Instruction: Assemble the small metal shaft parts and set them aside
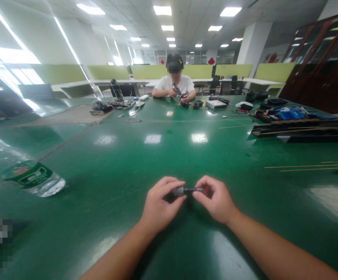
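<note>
My left hand and my right hand meet just above the green table, near its front edge. Between them I hold a small dark cylindrical part with a grey end. My left fingers are curled round its thicker grey end. My right thumb and fingers pinch the thinner dark end. Most of the part is hidden by my fingers.
A clear water bottle lies at the left. Long black strips and thin yellow rods lie at the right. Across the table a person in a white shirt works among small black parts and boxes.
</note>
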A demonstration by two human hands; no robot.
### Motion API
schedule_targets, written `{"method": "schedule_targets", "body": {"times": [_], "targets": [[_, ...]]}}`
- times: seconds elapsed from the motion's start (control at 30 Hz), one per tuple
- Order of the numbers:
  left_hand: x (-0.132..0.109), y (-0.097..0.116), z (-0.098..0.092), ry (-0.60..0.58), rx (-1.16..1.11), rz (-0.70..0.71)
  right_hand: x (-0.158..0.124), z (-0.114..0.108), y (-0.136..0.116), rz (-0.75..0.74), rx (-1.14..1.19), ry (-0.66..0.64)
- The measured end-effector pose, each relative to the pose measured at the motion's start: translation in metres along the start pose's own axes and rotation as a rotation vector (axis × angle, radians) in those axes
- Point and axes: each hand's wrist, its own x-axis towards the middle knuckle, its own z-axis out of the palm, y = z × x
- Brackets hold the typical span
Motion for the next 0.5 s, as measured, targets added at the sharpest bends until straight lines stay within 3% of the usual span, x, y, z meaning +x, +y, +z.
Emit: {"method": "schedule_targets", "body": {"times": [0.5], "targets": [[0.0009,-0.0014,-0.0027,0.033,-0.015,-0.020,0.0004,-0.0005,0.0035,0.001,0.019,0.018]]}}
